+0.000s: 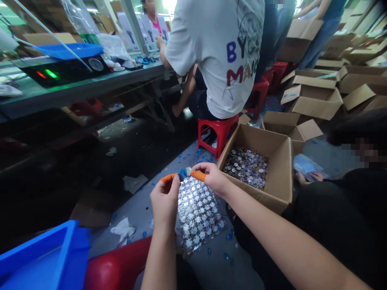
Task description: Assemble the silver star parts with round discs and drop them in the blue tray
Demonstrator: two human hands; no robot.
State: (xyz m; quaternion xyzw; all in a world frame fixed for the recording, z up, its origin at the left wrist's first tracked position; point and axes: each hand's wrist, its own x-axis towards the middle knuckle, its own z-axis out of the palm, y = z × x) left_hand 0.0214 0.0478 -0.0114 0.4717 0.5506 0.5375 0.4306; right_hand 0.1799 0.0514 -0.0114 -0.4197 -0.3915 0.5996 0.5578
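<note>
My left hand (165,195) pinches a small piece of blue film (182,173), with an orange finger cover on one finger. Right beside it, my right hand (211,179), also wearing an orange cover, pinches a small silvery piece (189,170). The two pieces meet between my fingertips; whether they are stuck together I cannot tell. Just below my hands lies a shiny sheet (198,213) covered with rows of silver, gear-shaped pieces. To the right stands an open cardboard box (276,167) with a heap of similar small silver pieces (248,165) at its bottom.
Blue plastic bins (68,251) and a red stool (111,268) are at lower left. A person sits ahead on another red stool (216,133) by a long workbench (127,76). Another person crouches at right, hands on a blue bag (306,166). Open cartons (317,106) stand behind; blue scraps litter the floor.
</note>
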